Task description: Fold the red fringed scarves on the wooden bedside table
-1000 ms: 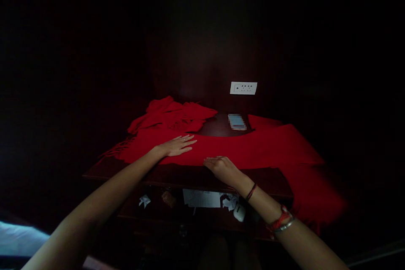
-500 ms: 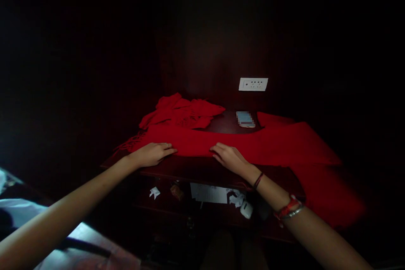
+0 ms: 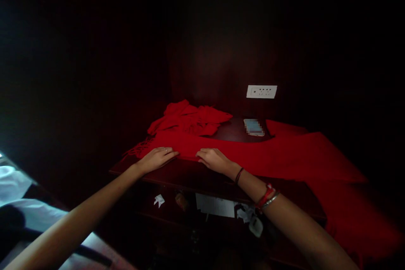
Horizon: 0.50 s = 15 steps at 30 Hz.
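Note:
A long red scarf with a fringe at its left end lies folded into a band along the front of the dark wooden tabletop. My left hand rests on its near edge toward the fringed end, fingers stretched out and pointing right. A short way to the right, my right hand has its fingers curled together at the same edge, fingertips toward the left hand. What lies under the fingertips is partly hidden. The scarf's wide right part spreads over the table's right end and hangs down.
Behind the band lie a crumpled red cloth and a phone. A white wall socket is above. In the open shelf below are papers, a crumpled tissue and a white case. Pale fabric shows at left.
My right hand has slid left along the scarf's near edge, closer to my left hand, which stays near the same spot. The view has shifted, so the scene sits lower and farther right.

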Each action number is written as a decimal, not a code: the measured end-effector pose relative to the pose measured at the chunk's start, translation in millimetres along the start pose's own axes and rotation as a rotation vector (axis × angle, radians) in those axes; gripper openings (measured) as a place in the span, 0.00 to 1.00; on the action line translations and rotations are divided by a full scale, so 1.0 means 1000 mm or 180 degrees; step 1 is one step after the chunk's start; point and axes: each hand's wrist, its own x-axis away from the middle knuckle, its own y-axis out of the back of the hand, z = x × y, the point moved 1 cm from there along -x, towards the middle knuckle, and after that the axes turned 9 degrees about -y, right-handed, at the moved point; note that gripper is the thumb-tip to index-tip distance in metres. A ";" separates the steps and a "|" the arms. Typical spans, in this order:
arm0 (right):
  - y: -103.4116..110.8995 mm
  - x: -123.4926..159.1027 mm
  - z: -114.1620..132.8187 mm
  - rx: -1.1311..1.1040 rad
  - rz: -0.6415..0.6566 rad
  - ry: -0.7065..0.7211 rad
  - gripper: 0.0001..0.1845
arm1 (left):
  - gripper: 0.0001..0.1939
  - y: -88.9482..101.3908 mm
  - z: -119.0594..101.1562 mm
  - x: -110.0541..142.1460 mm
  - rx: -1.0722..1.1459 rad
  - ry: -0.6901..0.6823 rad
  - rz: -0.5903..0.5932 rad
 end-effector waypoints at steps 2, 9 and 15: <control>-0.001 -0.001 -0.008 -0.0291 -0.0119 -0.0006 0.08 | 0.14 -0.003 0.002 0.002 -0.0031 0.0004 -0.0040; -0.007 -0.006 -0.025 -0.0726 -0.0144 -0.0038 0.12 | 0.14 -0.007 0.003 0.002 0.0205 -0.0070 -0.0037; 0.003 -0.004 -0.012 -0.0522 -0.0213 0.0035 0.16 | 0.11 -0.006 0.003 -0.002 0.0258 0.0170 0.0073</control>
